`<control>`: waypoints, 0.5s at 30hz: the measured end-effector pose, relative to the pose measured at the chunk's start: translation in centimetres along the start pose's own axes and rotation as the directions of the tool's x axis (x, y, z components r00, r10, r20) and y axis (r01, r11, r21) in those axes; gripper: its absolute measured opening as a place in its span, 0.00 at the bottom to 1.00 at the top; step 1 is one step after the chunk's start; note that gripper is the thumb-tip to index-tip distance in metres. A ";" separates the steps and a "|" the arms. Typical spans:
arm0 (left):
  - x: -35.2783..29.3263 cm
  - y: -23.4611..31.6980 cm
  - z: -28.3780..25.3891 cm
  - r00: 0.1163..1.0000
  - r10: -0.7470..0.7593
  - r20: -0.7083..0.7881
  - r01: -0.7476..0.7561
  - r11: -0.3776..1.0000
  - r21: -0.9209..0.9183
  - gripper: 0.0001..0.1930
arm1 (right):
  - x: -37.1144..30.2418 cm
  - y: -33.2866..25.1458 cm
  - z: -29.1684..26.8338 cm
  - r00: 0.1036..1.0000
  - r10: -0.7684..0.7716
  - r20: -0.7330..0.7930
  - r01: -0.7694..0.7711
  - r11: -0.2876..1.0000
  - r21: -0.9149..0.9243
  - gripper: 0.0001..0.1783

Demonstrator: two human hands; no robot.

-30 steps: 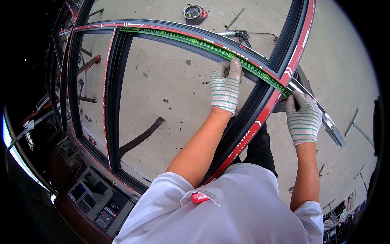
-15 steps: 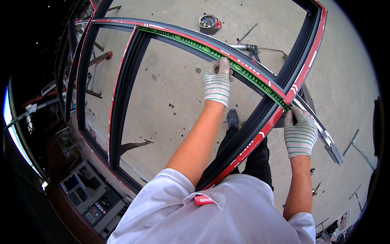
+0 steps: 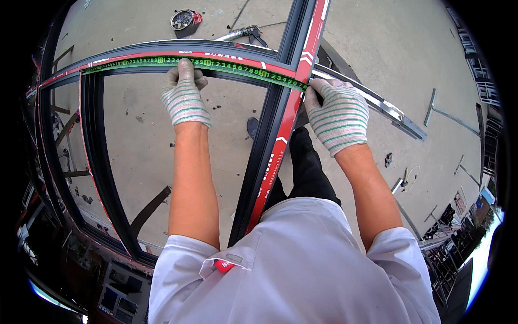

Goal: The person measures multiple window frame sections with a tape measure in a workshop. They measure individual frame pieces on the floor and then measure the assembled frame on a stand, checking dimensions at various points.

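Observation:
A green tape measure [image 3: 237,68] with dark markings lies stretched along the red-edged crossbar of a large black window frame [image 3: 258,141]. Wearing a striped knit glove, my left hand [image 3: 186,102] presses its thumb onto the middle of the blade, fingers curled below beside the bar. My right hand [image 3: 340,116], gloved alike, pinches the blade's right end at the outer red edge of the frame. Its palm hides whatever part of the tape lies inside it. The blade's far left end reaches the frame's inner upright.
A bucket of small parts [image 3: 182,20] and a caulking gun [image 3: 245,35] are beyond the frame. Metal bars [image 3: 396,114] extend to the right past my right hand. A T-shaped metal stand [image 3: 431,108] is farther right. My shoe [image 3: 252,128] shows through the frame opening.
The view has swung, so the frame and hands appear farther left. Both hands stay at about the same spots on the tape, and my right hand has turned more over its end.

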State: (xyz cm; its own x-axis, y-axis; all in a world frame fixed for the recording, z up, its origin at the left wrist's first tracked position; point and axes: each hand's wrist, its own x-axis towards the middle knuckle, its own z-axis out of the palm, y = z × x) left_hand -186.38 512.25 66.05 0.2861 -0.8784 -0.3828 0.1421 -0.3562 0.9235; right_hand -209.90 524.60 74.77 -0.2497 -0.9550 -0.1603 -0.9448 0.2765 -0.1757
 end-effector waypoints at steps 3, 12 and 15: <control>0.0 0.3 0.4 1.000 -0.008 -0.007 0.008 1.000 -0.005 0.13 | -0.3 0.2 0.0 1.000 0.007 -0.017 -0.007 1.000 -0.009 0.11; 0.2 0.1 0.2 1.000 -0.003 -0.011 0.002 0.999 -0.035 0.12 | -0.4 0.3 0.9 1.000 0.004 -0.030 -0.005 1.000 -0.030 0.12; 0.3 0.1 0.1 1.000 -0.011 0.007 0.011 0.999 -0.047 0.09 | -0.4 0.3 0.7 0.999 0.000 -0.037 -0.001 1.000 -0.025 0.12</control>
State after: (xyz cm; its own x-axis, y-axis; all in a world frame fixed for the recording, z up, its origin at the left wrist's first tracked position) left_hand -186.39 511.91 66.07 0.2778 -0.8766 -0.3930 0.1895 -0.3510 0.9170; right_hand -209.93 525.14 74.10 -0.2570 -0.9584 -0.1245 -0.9497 0.2743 -0.1510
